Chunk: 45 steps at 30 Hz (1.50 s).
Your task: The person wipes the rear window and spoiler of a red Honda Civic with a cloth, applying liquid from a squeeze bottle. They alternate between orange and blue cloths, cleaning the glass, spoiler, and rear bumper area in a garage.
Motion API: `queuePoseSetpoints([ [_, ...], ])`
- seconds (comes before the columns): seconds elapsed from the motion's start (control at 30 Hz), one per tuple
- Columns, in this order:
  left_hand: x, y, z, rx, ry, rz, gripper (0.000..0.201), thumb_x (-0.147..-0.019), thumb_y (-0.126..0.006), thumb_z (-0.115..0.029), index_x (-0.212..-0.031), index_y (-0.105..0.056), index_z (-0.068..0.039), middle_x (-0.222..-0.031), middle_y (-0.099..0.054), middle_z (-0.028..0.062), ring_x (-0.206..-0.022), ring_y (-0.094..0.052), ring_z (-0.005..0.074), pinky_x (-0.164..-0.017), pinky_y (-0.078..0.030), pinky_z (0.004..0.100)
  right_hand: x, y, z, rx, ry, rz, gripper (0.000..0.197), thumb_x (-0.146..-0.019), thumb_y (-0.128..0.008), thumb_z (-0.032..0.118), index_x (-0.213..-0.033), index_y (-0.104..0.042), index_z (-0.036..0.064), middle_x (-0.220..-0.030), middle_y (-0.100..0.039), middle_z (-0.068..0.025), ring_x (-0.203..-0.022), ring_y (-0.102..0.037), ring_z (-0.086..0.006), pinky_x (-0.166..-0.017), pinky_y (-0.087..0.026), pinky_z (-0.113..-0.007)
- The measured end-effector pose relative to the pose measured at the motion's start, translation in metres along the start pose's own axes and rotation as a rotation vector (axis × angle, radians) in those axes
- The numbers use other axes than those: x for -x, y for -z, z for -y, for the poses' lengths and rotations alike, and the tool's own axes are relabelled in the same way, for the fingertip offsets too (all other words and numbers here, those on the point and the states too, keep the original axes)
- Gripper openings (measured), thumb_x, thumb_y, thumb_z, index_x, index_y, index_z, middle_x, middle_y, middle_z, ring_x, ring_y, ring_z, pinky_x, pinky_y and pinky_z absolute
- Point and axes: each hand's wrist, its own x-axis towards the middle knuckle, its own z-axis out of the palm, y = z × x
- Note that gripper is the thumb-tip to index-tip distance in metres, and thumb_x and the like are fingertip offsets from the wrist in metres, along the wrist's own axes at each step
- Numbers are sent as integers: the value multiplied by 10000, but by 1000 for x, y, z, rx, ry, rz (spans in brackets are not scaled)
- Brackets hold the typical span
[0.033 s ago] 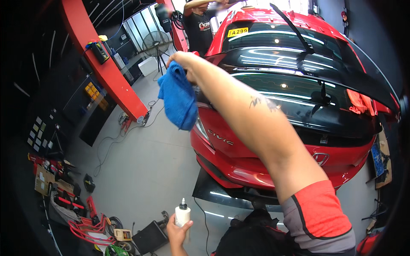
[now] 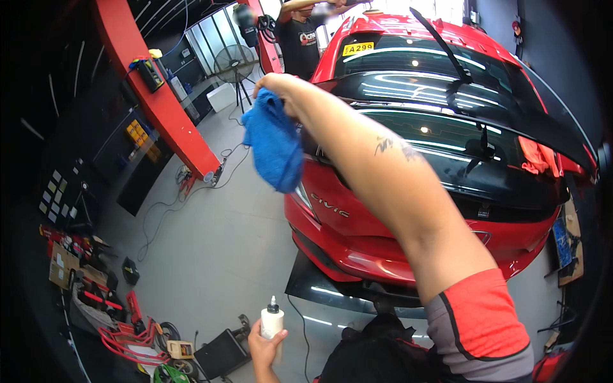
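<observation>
My right arm stretches across the view, and my right hand (image 2: 278, 93) grips a bunched blue microfiber towel (image 2: 274, 150). The towel hangs down in front of the rear left corner of a red car (image 2: 348, 252), and the frame does not show whether it touches the paint. Low in the view, my left hand (image 2: 265, 348) is wrapped round a white squeeze bottle (image 2: 272, 324) with a black cap and pointed nozzle, held upright. Behind my right arm lie the car's dark rear window (image 2: 396, 121) and black spoiler (image 2: 383, 92).
An orange-red cloth (image 2: 538, 156) lies on the car's right rear. Another person (image 2: 299, 45) works beside the car's far left. A red pillar (image 2: 159, 96) and a stand fan (image 2: 235, 64) stand at left. Cables (image 2: 150, 226) trail over the floor; a black box (image 2: 223, 354) and red hoses (image 2: 128, 338) lie lower left.
The blue towel and my right hand have shifted slightly right, and the towel's hanging end has swung. My left hand still holds the bottle in nearly the same place.
</observation>
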Motion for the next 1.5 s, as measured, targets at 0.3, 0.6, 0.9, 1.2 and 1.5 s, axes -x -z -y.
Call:
queuePoseSetpoints([
  [0.3, -6, -20, 18, 186, 106, -12, 624, -683, -924, -69, -1228, -641, 35, -1050, -722, 109, -942, -675, 181, -854, -543, 334, -61, 57, 29, -50, 83, 88, 151, -974, -531, 88, -1010, -614, -33, -739, -652, -131, -594, -668, -230, -551, -613, -382],
  [0.6, -27, -26, 32, 293, 75, -67, 629, -713, -922, -76, -1253, -616, 27, -1060, -708, 101, -930, -668, 181, -838, -543, 329, -111, 80, 46, 6, 27, 23, 171, -920, -535, 94, -777, -595, 21, -649, -596, -133, -507, -585, -273, -537, -557, -437],
  [0.9, -90, -26, -9, 215, 55, 36, 608, -718, -905, -62, -1250, -623, 23, -1070, -707, 95, -951, -665, 175, -853, -538, 331, -79, 58, 32, 104, 15, -13, 165, -914, -559, 131, -783, -619, 50, -640, -623, -117, -501, -603, -280, -543, -559, -459],
  [1.2, -138, 1, -50, 178, -49, 208, 630, -705, -905, -66, -1262, -622, 17, -1074, -706, 86, -957, -664, 181, -861, -534, 337, 22, 9, -9, -96, -22, 41, 174, -890, -594, 114, -763, -588, -5, -667, -637, -137, -548, -644, -261, -557, -584, -404],
  [1.5, -136, 8, -26, 219, -6, 127, 597, -706, -918, -87, -1221, -632, 9, -1054, -704, 91, -942, -662, 180, -854, -533, 340, -103, 52, 36, 167, -75, -117, 230, -921, -544, 181, -768, -616, 26, -747, -684, -185, -586, -642, -306, -598, -572, -486],
])
